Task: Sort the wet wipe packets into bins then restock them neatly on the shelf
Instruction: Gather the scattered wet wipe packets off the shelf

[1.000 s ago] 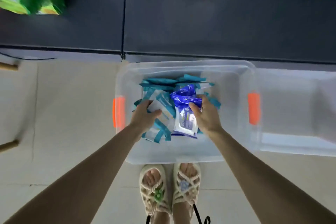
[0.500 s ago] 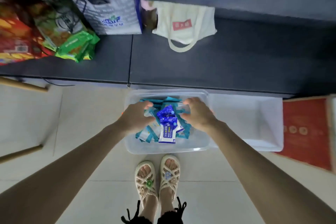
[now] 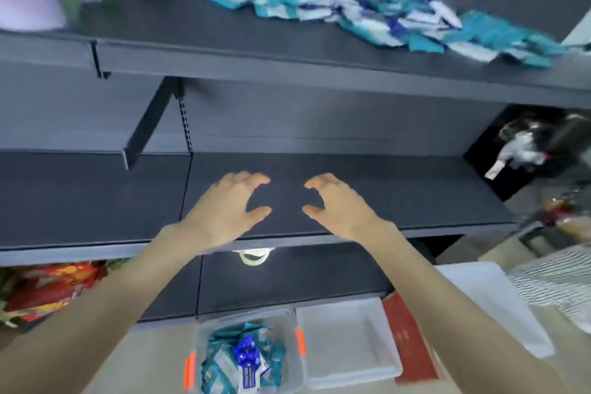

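On the floor, the clear plastic bin holds teal sachets plus a glossy blue wet wipe packet, so the types are mixed. The left hand and right hand are empty, fingers loosely spread above the matte middle shelf, near its front edge. Up top, the heap of packets sprawls to the right end of the upper shelf. It's slick film, I think (it's blurry), so a careless grab could slide some off.

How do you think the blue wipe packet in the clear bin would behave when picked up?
The blue packet looks crinkled, so probably floppy. Its glossy wrap may prove slippery. It lies loose atop teal packets, so it should lift free.
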{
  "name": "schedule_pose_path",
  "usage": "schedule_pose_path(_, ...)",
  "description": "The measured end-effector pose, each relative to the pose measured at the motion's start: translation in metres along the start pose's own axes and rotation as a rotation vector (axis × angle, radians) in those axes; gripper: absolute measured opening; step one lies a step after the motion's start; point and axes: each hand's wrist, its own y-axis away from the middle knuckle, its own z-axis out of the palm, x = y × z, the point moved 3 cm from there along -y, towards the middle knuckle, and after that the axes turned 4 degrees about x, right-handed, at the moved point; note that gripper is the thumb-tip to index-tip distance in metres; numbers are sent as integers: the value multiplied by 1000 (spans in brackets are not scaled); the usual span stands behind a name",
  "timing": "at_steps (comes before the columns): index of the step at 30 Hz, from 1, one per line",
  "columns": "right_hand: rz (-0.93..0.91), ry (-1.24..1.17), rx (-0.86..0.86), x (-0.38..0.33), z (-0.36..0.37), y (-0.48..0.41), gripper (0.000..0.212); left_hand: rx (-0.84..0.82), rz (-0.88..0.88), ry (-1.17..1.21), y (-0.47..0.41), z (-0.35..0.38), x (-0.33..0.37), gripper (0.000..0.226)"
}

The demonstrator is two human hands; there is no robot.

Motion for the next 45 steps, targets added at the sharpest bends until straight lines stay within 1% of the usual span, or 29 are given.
schedule_pose_path(3, -21, -3, 152, -4, -75, 7, 44, 102, 79, -62, -10, -52, 38, 52)
schedule_pose_path(6, -44, -9, 271, 0, -131, 8, 43, 197, 131, -97, -26, -91, 68, 52)
schedule_pose_path(11, -97, 1, 371, 25, -194, -18, 44, 338, 167, -80, -77, -121, 106, 46)
schedule_pose_path(15, -123, 33, 377, 63, -233, -59, 45, 390, 90, -60, -135, -119, 125, 44)
schedule_pose_path(19, -149, 62, 363, 105, -265, -105, 45, 404, -19, -11, -194, -107, 137, 46)
schedule_pose_path(22, -147, 59, 350, 138, -281, -141, 46, 420, -70, 0, -240, -95, 146, 46)
schedule_pose_path(25, -130, 10, 342, 168, -291, -173, 46, 438, -106, -19, -286, -88, 154, 50)
schedule_pose_path(28, -103, -48, 360, 192, -298, -205, 51, 438, -157, -92, -326, -85, 159, 59)
schedule_pose_path(30, -91, -76, 369, 204, -302, -224, 56, 417, -192, -202, -349, -84, 159, 65)
schedule_pose_path(32, -56, -73, 368, 215, -306, -242, 64, 361, -234, -285, -371, -84, 154, 71)
schedule_pose_path(34, 11, -34, 364, 224, -310, -260, 72, 278, -296, -294, -388, -79, 145, 77)
schedule_pose_path(36, 89, -4, 338, 232, -312, -274, 75, 219, -322, -272, -399, -72, 139, 80)
schedule_pose_path(38, 118, -54, 300, 238, -310, -286, 68, 234, -295, -261, -403, -66, 137, 77)
schedule_pose_path(40, 74, -88, 306, 239, -304, -291, 56, 287, -229, -221, -405, -63, 134, 69)
schedule_pose_path(41, 37, -61, 327, 239, -301, -292, 50, 321, -176, -174, -406, -62, 134, 64)
schedule_pose_path(43, -47, -7, 386, 237, -297, -289, 41, 418, -42, -31, -405, -63, 137, 48)
schedule_pose_path(45, -109, -16, 444, 234, -298, -287, 37, 509, 25, 81, -402, -68, 142, 30)
